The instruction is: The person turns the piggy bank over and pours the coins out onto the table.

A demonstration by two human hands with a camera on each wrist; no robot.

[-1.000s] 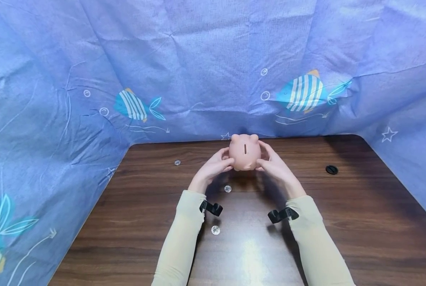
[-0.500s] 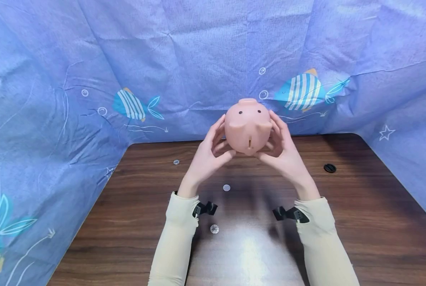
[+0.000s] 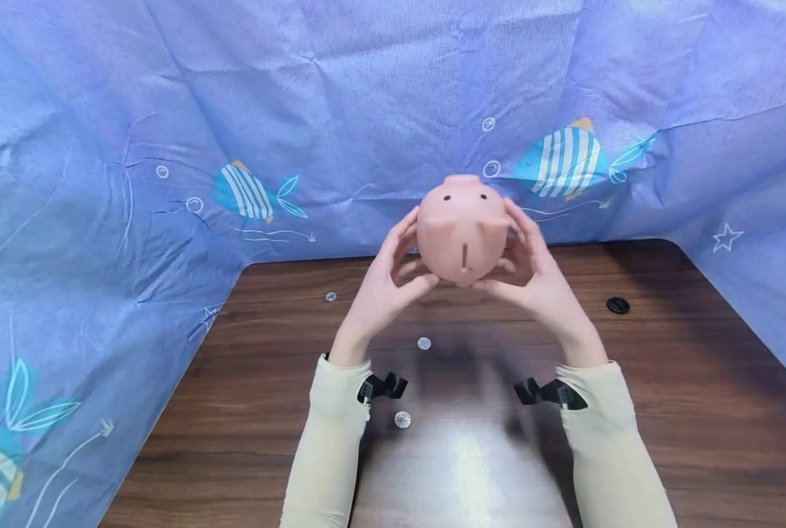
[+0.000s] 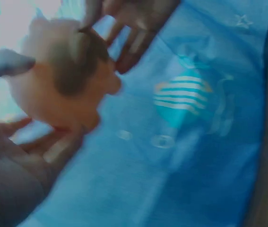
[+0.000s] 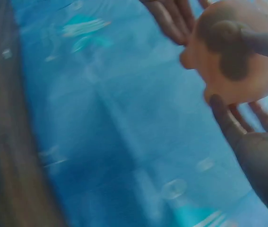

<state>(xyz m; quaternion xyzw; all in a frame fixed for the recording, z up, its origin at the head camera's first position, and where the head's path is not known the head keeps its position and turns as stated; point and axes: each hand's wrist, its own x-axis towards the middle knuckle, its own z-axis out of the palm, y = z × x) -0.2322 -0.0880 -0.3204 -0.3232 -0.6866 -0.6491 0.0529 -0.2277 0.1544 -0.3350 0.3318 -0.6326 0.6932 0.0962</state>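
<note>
A pink piggy bank (image 3: 465, 227) is held up over the back of the table, its snout tipped up and away and its slot toward the head camera. My left hand (image 3: 383, 293) grips its left side, thumb low and fingers around the far side. On the other side my right hand (image 3: 545, 286) holds it the same way. In the left wrist view, the piggy bank (image 4: 39, 101) is blurred, with a dark patch on its underside. The right wrist view shows that underside of the piggy bank (image 5: 261, 80) too, the dark patch near the right thumb.
Three small silvery round discs lie on the brown table (image 3: 248, 396): a far disc (image 3: 331, 296), a middle disc (image 3: 424, 343) and a near disc (image 3: 402, 419). A black round cap (image 3: 618, 305) lies at the right. A blue fish-print cloth (image 3: 380, 110) hangs behind.
Both hands have raised the piggy bank from low over the table and tipped it snout-up, so its eyes now show. Over the last half second it has shifted only slightly.
</note>
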